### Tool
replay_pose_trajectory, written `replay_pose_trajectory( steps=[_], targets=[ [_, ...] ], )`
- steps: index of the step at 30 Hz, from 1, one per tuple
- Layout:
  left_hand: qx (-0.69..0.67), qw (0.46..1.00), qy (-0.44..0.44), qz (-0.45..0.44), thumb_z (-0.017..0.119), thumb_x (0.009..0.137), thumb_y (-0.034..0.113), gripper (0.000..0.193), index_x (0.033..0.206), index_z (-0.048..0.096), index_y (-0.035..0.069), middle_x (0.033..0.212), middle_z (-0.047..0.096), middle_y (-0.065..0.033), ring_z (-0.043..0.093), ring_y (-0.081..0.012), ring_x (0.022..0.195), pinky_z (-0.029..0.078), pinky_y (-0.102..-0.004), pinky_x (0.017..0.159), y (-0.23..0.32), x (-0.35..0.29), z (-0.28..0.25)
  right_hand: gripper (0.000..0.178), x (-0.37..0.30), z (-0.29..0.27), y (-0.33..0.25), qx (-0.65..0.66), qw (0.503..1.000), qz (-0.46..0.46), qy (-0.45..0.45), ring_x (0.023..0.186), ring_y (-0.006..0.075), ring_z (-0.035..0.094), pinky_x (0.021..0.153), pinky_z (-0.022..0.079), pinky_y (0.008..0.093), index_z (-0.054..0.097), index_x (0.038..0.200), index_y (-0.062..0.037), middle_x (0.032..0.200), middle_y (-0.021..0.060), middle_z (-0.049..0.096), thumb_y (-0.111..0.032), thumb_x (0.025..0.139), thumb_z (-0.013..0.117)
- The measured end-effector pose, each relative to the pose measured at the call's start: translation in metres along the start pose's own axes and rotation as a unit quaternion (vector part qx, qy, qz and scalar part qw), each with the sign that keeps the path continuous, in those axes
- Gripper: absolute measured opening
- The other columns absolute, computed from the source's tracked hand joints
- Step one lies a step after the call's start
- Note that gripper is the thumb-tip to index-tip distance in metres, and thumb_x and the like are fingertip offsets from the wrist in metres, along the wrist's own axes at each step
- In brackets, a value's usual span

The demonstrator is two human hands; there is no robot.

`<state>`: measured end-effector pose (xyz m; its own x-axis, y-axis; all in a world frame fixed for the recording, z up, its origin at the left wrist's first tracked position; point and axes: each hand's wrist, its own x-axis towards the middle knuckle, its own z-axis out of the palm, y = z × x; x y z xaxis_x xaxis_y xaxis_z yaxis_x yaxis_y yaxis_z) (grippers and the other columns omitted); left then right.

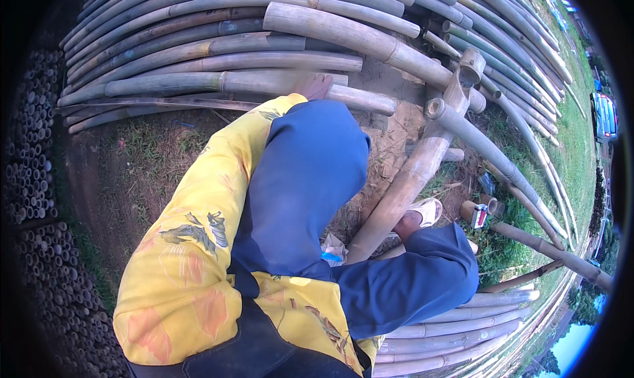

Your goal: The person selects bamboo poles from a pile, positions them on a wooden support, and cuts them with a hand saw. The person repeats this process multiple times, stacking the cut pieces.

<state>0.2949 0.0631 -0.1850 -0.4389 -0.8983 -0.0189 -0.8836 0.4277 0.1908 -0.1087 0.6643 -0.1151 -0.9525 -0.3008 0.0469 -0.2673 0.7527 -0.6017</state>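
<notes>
My left hand (pixel 316 86) reaches out past my bent knee, at the end of a yellow printed sleeve (pixel 198 226). It is closed over a grey-green bamboo pole (pixel 251 82) on the near side of a stack. My knee and sleeve cover part of the hand, and a blurred patch lies over the pole beside it. Closest to my legs, a thick pale bamboo post (pixel 413 176) slants across the ground. My right hand does not show. Both of my legs are bent, in blue trousers (pixel 304 180), and a pale sandal (pixel 429 211) is on one foot.
Long bamboo poles (pixel 198 48) fill the far side. A thick pole (pixel 343 31) meets the slanting post, and another pole (pixel 495 147) leans off to the right. Several cut bamboo ends (pixel 39 173) are stacked at left. More poles (pixel 456 328) lie at lower right.
</notes>
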Motion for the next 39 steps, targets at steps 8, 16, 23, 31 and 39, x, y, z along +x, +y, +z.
replay_pose_trajectory(
  steps=[8, 16, 23, 31, 39],
  targets=[
    [0.054, 0.995, -0.077, -0.025, 0.085, 0.073, 0.033, 0.069, 0.13, 0.052, 0.014, 0.12, 0.058, -0.0115, 0.056, -0.0289, 0.118, 0.039, -0.0429, 0.101, -0.01, 0.0, -0.021, 0.03, 0.138, -0.053, -0.218, 0.169, 0.974, -0.145, -0.038, 0.103, 0.0227, 0.065, 0.089, 0.055, 0.0341, 0.058, 0.129, 0.0056, 0.116, 0.0163, 0.067, -0.007, 0.102, 0.058],
    [0.077, 0.995, 0.052, -0.047, 0.082, 0.073, 0.025, 0.069, 0.133, 0.05, 0.016, 0.119, 0.054, -0.0113, 0.051, -0.029, 0.117, 0.039, -0.0432, 0.101, -0.045, -0.033, -0.033, 0.025, 0.121, 0.028, -0.45, 0.104, 0.829, -0.44, -0.328, 0.098, 0.0191, 0.067, 0.088, 0.053, 0.0322, 0.06, 0.125, 0.0047, 0.109, 0.0129, 0.069, -0.005, 0.102, 0.058],
    [0.083, 0.986, 0.089, -0.112, 0.081, 0.073, 0.022, 0.063, 0.129, 0.052, 0.015, 0.121, 0.053, -0.0116, 0.051, -0.0292, 0.118, 0.038, -0.0459, 0.103, -0.069, -0.066, -0.008, 0.039, 0.083, 0.221, -0.491, -0.133, 0.667, -0.528, -0.509, 0.085, 0.0269, 0.071, 0.077, 0.055, 0.0396, 0.06, 0.125, -0.0047, 0.098, 0.0157, 0.07, -0.013, 0.089, 0.073],
    [-0.017, 0.958, 0.154, -0.24, 0.086, 0.072, 0.034, 0.07, 0.129, 0.053, 0.013, 0.13, 0.05, -0.0121, 0.045, -0.0298, 0.127, 0.032, -0.0468, 0.108, -0.067, -0.134, -0.027, 0.075, 0.033, 0.413, -0.412, 0.025, 0.799, -0.203, -0.566, 0.076, 0.0218, 0.069, 0.065, 0.056, 0.0333, 0.051, 0.139, 0.0078, 0.099, 0.0197, 0.07, -0.045, 0.092, 0.075],
    [-0.018, 0.962, 0.096, -0.255, 0.083, 0.071, 0.051, 0.074, 0.129, 0.055, 0.013, 0.132, 0.05, -0.0115, 0.044, -0.03, 0.128, 0.029, -0.0492, 0.11, -0.087, -0.202, -0.032, 0.064, 0.007, 0.41, -0.43, 0.07, 0.802, -0.125, -0.579, 0.084, 0.0257, 0.073, 0.068, 0.058, 0.0344, 0.061, 0.125, 0.0089, 0.102, 0.0212, 0.072, -0.041, 0.09, 0.077]
  ],
)
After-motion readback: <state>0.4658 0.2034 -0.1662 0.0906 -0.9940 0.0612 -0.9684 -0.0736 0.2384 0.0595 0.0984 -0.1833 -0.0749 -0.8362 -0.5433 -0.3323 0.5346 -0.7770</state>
